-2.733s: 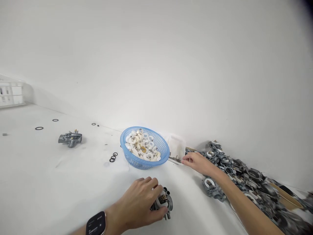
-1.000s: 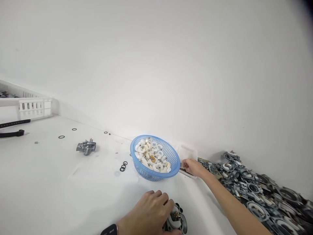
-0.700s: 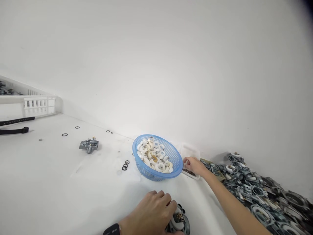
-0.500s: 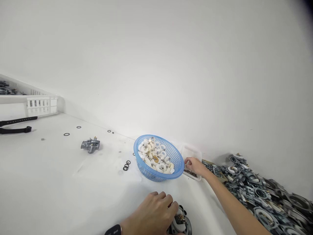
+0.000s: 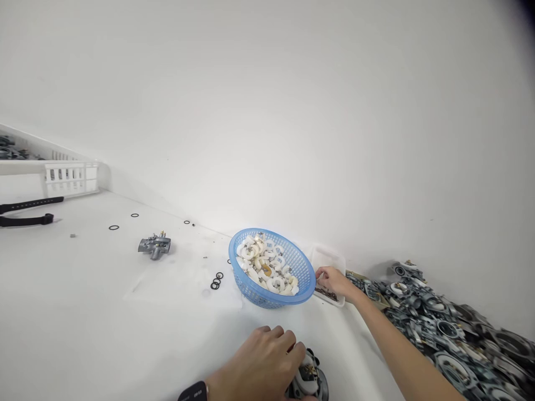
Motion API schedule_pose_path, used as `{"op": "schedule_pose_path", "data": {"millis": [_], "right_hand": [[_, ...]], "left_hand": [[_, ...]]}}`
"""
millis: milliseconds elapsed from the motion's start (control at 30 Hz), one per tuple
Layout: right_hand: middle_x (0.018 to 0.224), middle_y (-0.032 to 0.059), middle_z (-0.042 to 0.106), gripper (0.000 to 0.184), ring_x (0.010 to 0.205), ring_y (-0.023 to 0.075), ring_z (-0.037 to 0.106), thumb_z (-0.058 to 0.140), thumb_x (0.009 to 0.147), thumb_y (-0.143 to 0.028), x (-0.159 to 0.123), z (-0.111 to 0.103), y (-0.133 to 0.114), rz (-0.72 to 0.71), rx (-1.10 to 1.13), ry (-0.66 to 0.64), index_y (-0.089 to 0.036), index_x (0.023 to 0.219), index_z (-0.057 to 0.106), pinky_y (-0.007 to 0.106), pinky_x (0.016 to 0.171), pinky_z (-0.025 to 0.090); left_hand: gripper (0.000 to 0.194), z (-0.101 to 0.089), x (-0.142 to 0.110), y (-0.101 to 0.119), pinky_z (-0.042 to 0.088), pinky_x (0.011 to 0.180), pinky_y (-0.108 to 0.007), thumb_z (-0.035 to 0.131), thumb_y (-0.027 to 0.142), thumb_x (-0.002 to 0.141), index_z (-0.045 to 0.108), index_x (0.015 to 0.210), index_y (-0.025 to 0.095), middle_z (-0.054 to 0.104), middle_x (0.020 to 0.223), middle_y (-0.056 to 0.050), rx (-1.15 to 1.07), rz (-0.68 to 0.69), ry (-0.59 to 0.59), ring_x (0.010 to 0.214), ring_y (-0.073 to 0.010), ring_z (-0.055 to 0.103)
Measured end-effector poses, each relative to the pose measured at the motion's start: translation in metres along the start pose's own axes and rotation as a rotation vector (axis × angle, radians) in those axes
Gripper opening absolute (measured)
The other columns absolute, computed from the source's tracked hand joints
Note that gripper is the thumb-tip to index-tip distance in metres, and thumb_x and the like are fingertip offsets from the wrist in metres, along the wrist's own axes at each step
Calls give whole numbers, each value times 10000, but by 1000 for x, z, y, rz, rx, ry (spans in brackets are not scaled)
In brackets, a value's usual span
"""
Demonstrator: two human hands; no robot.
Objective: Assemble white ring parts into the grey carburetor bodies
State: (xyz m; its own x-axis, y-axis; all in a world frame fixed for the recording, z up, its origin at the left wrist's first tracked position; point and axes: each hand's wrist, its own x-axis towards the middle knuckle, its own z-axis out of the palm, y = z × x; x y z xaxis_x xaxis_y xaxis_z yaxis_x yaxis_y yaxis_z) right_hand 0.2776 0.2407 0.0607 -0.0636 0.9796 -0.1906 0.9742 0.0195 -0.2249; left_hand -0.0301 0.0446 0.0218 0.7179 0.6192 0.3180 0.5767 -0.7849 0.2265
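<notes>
- The left hand (image 5: 261, 365) lies low at the near edge of the white worktop (image 5: 83, 312), its fingers (image 5: 279, 341) curled over and gripping a small grey cast-metal carburettor body (image 5: 310, 379).
- That grey part shows a rounded dark rim and a pale, brass-tinted centre; most of it is hidden under the hand and cut off by the bottom of the view.
- A dark watch (image 5: 193, 392) sits on the left wrist.
- The right hand (image 5: 334, 281) reaches across to a shallow white rectangular plastic tray (image 5: 330, 259) holding small dark metal bits; its fingers are drawn together at the tray's near edge, but whether they pinch anything I cannot tell.
- The tray stands just beside a round blue plastic mesh basket (image 5: 254, 295) filled with white ring-shaped pieces (image 5: 265, 267).
- A heap of grey metal carburettor castings (image 5: 451, 334) lies to the right of the forearm.
- A lone grey casting (image 5: 154, 245) and some black rubber rings (image 5: 215, 281) lie left of the basket.
</notes>
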Motion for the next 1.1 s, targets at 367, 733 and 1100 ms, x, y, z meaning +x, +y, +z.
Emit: {"op": "schedule_pose_path", "data": {"millis": [367, 733, 1100], "right_hand": [[1166, 76, 682, 275, 955, 208, 695, 649, 1025, -355, 6, 2, 7, -10, 85, -20, -150, 1209, 655, 381, 818, 614], [1211, 86, 671, 294, 1005, 224, 689, 644, 1027, -360, 6, 1, 12, 9, 112, -17, -158, 1241, 645, 412, 863, 605], [1213, 87, 671, 296, 1001, 223, 690, 651, 1023, -353, 11, 3, 14, 21, 136, -27, -155, 1242, 644, 407, 855, 607]], "left_hand": [[555, -2, -1, 1, 565, 770, -367, 610, 711, 919, 612, 1086, 182, 691, 1016, -62, -6, -4, -5, 919, -280, 698], [539, -1, -2, 2, 564, 758, -365, 615, 701, 920, 614, 1062, 181, 693, 1002, -61, -3, -4, 10, 909, -278, 701], [558, 0, -2, 2, 576, 749, -386, 593, 721, 924, 613, 1075, 184, 689, 1011, -48, 2, -2, 9, 901, -280, 702]]}}
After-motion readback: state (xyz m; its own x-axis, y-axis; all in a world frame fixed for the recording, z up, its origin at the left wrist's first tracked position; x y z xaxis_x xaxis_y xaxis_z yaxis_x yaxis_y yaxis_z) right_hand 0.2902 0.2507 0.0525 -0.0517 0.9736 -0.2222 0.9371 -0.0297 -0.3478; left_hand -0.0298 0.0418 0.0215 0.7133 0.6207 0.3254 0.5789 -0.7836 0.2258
